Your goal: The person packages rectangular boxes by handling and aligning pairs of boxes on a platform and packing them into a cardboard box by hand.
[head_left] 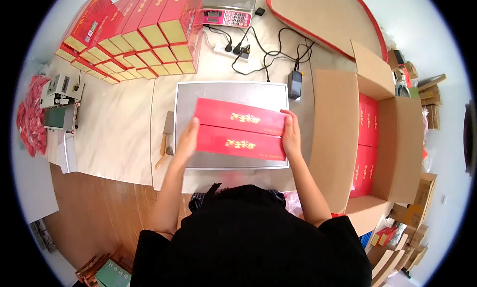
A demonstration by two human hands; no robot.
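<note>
Two red boxes with gold lettering, an upper one (238, 117) and a lower one (241, 142), lie side by side between my hands, over a grey metal plate (228, 90) with a white rim. My left hand (188, 140) presses on their left ends, and my right hand (292, 134) grips their right ends, thumb and fingers at the edge. The boxes tilt slightly down to the right. Whether they touch the plate cannot be made out. Right of them stands an open cardboard carton (334, 138) with more red boxes (367, 118) inside.
Stacked red and gold boxes (144, 33) stand at the back left. A pink scale (227, 18), a power strip (231, 52), loose black cables and a black device (294, 84) are behind the plate. A scraper (169, 123) lies at its left. A small machine (62, 100) is far left.
</note>
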